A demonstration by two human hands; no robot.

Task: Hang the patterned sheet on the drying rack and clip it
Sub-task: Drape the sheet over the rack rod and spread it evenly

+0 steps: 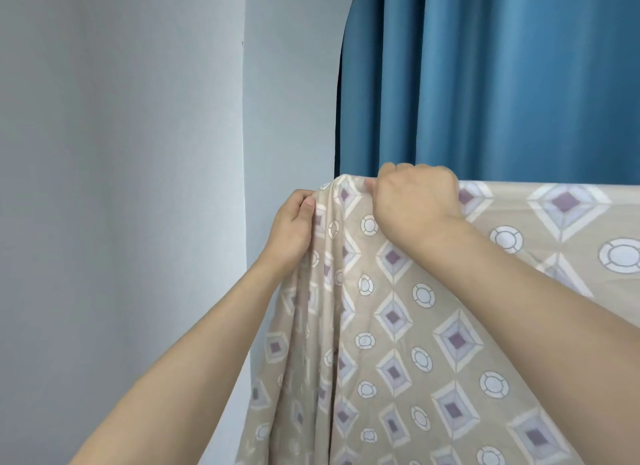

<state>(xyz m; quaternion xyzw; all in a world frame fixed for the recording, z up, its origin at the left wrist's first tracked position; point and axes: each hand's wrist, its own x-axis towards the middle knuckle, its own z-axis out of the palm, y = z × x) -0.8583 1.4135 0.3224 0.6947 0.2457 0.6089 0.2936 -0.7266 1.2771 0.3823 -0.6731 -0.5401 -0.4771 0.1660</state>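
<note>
The patterned sheet (433, 326), beige with purple diamonds and white rings, hangs over a horizontal bar that it hides entirely. Its top fold runs from centre to the right edge of the head view. My left hand (294, 229) pinches the sheet's bunched left edge just below the top corner. My right hand (415, 198) grips the top fold near that corner, fingers curled over the hidden bar. No clip is visible.
A blue curtain (502, 76) hangs close behind the sheet. A pale grey wall (121, 153) with a vertical corner edge stands to the left, close to my left hand.
</note>
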